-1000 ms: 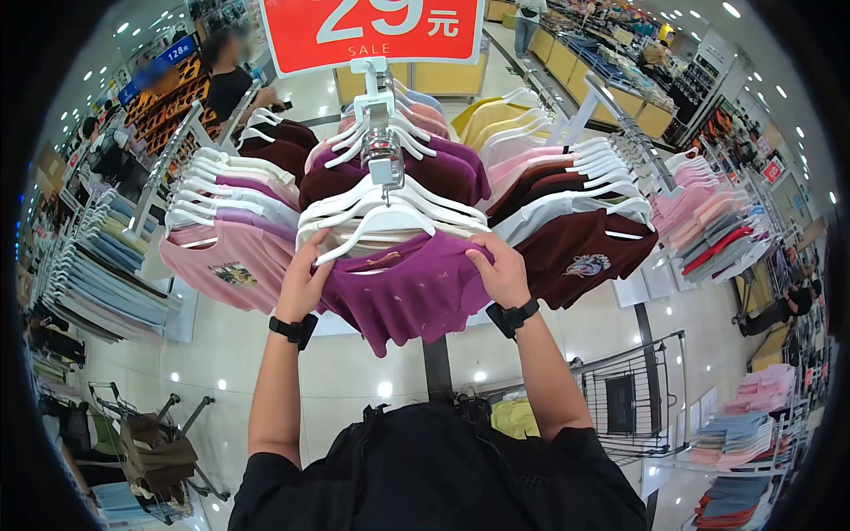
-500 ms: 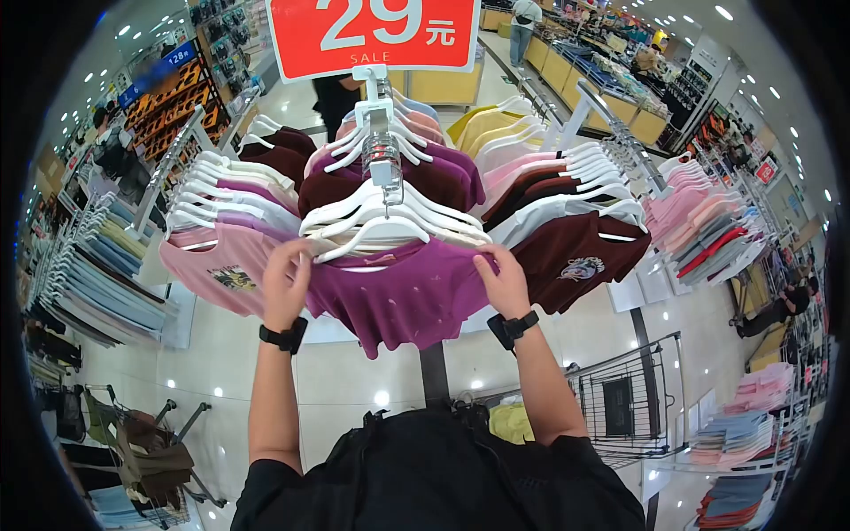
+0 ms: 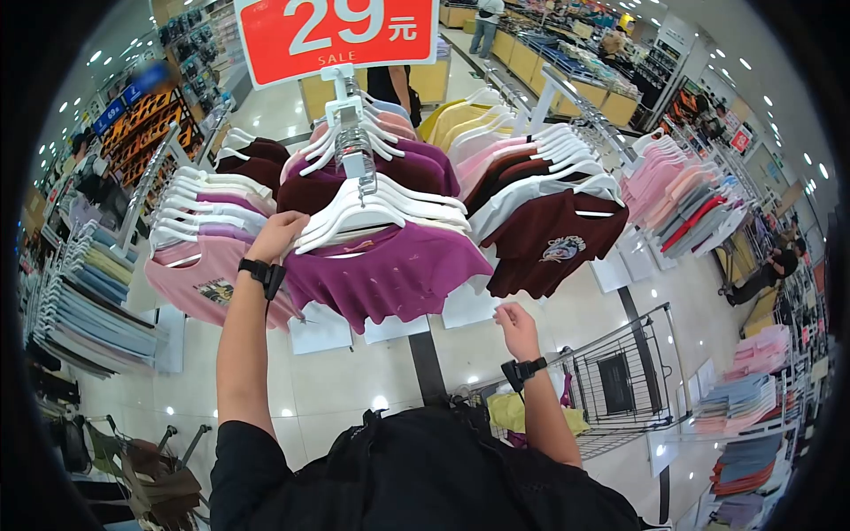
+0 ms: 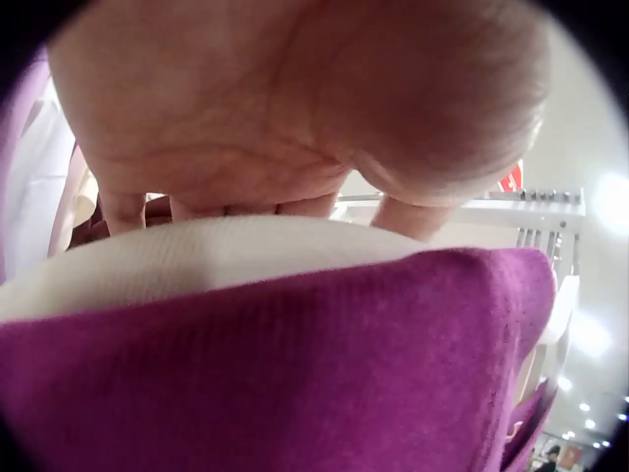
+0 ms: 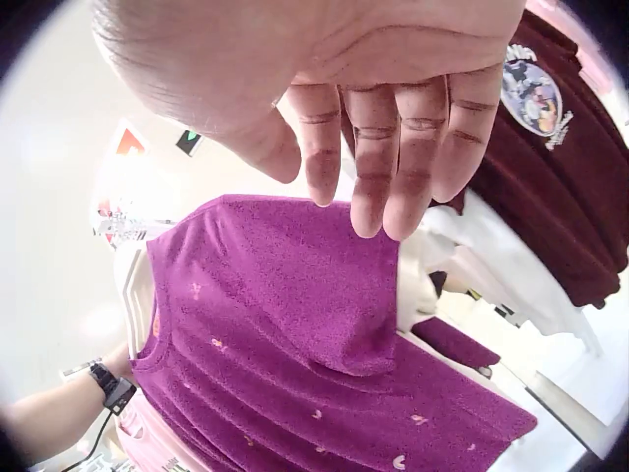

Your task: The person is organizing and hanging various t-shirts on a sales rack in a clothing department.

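Purple knit top on white plastic hanger, likely for shape.
Left hand at shoulder, can't tell if gripping; right hand free, fingers loose.

A red, white-edged sign standing above the near end of the clothes rack reads "29元" in white, the big figures cut by the picture's upper border, with "SALE" in small letters along the sign's lower edge. A blue sign over the orange shelving at the left seems to read "69". Lettering around the picture on the maroon top, words on the pink top and the orange marking inside the purple top's collar cannot be made out.
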Tool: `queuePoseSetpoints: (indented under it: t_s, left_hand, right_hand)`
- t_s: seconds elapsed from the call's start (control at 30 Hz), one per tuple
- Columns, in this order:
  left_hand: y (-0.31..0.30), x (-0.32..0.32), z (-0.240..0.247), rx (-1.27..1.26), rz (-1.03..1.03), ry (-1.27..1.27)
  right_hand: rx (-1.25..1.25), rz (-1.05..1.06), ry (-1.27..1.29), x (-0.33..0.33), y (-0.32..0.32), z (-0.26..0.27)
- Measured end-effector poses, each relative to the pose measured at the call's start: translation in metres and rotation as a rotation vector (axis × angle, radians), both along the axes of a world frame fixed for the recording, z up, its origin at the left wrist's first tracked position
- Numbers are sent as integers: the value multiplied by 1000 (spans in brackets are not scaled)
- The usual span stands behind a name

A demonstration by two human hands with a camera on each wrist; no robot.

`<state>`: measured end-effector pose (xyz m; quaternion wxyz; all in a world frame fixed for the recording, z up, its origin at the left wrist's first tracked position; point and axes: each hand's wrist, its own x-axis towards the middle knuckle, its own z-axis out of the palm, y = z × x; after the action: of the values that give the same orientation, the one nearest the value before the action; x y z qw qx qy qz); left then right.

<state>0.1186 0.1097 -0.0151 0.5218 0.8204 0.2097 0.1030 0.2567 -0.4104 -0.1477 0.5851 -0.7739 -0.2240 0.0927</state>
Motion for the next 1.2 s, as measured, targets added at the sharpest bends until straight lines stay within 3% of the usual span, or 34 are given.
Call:
queuePoseSetpoints:
  t_s: [0.33,0.43,0.7,0.97,1.13,1.2]
  left_hand:
    - [5,-19,-18,-465,-84,-187]
    - [7,-18,-13,-317,22,-313]
    - [-2,-12,25,-141,0,-368]
    - [-9,-27,26,283,86,-107]
    - [5,-52,1,226,12,8]
    - [2,-72,-12,220,111,57]
  right_hand:
    - [-35,-227,213,-33,-100,-52]
    - [-14,-245,204,-35,-107,-59]
    - [-75,-196,219,-21,-82,-49]
    - [-68,-145,190,-22,-70,-53]
    - [-106,-136,233,-29,-70,-50]
    - [-113,-130,234,-31,-69,-50]
